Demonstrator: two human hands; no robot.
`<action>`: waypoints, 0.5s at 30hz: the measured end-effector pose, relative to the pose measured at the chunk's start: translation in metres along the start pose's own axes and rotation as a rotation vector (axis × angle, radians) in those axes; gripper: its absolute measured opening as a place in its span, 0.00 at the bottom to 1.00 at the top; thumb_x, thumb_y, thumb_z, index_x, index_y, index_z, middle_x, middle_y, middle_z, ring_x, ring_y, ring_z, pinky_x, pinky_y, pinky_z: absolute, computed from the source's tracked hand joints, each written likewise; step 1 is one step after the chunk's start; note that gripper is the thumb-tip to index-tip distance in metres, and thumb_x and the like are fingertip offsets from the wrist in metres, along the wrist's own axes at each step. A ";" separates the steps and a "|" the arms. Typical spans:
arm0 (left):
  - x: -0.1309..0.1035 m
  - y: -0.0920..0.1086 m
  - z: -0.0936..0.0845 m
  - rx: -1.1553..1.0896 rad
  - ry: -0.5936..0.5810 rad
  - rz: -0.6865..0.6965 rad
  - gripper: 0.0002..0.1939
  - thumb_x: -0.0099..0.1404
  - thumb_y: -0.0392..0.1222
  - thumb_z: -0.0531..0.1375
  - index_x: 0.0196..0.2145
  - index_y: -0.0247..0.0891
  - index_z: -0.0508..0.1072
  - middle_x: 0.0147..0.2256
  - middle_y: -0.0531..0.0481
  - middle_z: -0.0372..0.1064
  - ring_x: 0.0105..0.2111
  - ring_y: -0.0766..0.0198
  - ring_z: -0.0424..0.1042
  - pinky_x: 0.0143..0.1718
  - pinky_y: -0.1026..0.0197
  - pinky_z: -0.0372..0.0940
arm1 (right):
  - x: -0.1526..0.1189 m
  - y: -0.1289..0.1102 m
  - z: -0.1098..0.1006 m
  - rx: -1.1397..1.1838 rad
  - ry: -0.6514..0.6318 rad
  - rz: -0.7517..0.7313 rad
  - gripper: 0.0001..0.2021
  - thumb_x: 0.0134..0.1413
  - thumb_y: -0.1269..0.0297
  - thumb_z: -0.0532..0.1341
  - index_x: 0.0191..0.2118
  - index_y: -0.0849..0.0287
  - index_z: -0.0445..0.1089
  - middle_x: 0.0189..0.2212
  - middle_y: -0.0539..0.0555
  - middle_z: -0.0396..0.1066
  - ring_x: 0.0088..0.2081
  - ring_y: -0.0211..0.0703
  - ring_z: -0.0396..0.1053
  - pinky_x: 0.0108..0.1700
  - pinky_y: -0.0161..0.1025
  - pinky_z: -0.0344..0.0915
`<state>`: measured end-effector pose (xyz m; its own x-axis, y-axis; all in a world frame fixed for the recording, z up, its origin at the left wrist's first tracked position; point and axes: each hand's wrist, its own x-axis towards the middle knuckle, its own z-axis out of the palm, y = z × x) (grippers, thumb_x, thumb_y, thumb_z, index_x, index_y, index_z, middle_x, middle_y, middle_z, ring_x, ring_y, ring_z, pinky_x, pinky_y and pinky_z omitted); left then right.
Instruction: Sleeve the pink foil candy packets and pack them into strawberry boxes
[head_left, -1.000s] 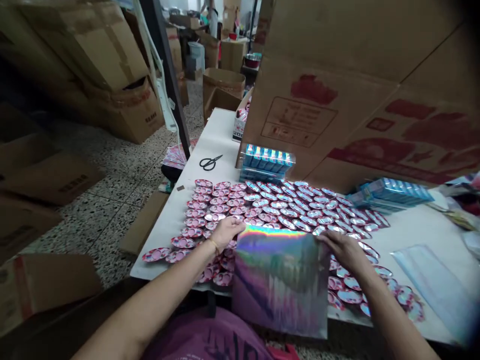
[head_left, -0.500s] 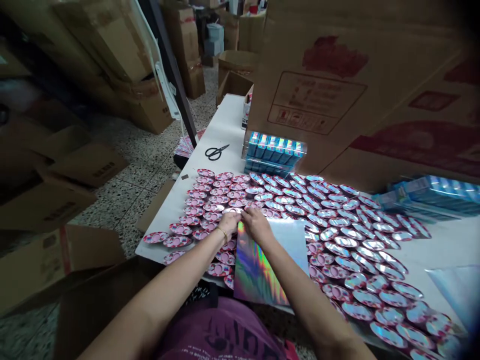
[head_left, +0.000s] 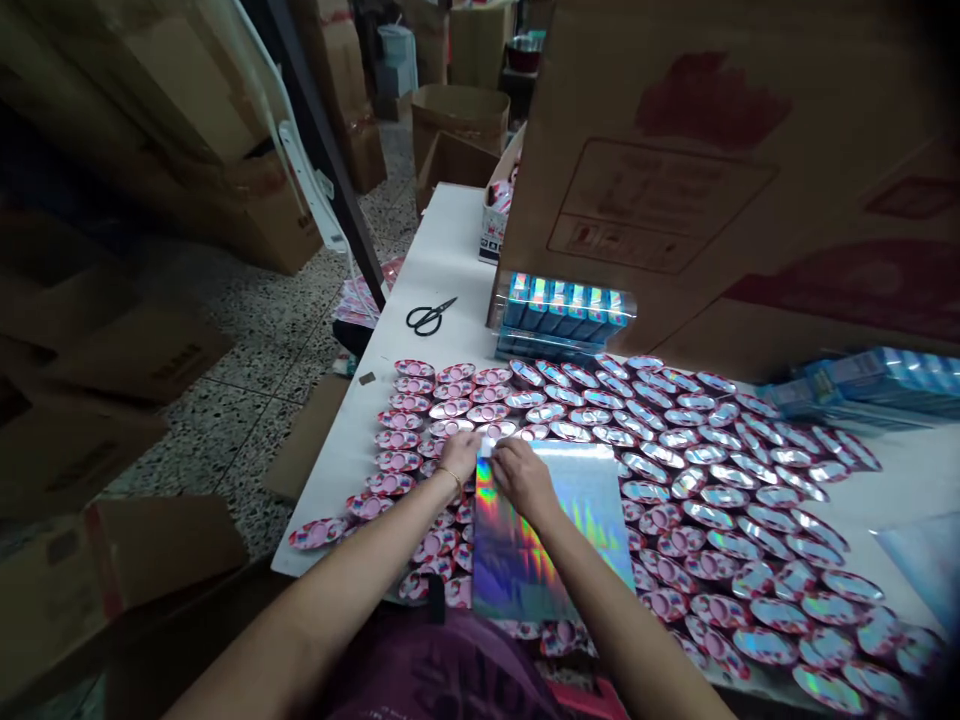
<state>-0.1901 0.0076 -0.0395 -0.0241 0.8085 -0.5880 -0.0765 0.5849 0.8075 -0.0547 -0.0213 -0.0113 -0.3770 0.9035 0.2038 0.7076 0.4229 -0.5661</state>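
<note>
Near the center of the frame, the left hand (head_left: 459,460) and the right hand (head_left: 525,480) meet at the upper left corner of a shiny rainbow sheet (head_left: 517,565), which spreads below them toward the lower center over rows of pink-and-red oval pieces (head_left: 451,409). Both hands have their fingers bent in close to that corner; whether either pinches the sheet, I cannot tell. The right forearm crosses the sheet. More ovals, many with silvery faces, fill the table (head_left: 442,235) toward the lower right. Black scissors (head_left: 426,320) lie left of the upper center, blue packs (head_left: 566,308) just above the ovals, before a large cardboard box (head_left: 675,205) at upper right.
</note>
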 end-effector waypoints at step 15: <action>0.063 0.044 -0.019 -0.337 -0.065 -0.041 0.17 0.46 0.49 0.64 0.26 0.31 0.71 0.22 0.51 0.67 0.20 0.73 0.63 0.18 0.71 0.51 | 0.100 0.053 -0.016 0.853 0.096 0.750 0.14 0.38 0.53 0.62 0.25 0.61 0.66 0.18 0.47 0.65 0.21 0.33 0.61 0.24 0.32 0.56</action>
<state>-0.2138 0.0828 -0.0416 0.0483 0.7932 -0.6070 -0.4017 0.5718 0.7153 -0.0459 0.0926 -0.0081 0.0429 0.9260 -0.3751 0.0846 -0.3774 -0.9222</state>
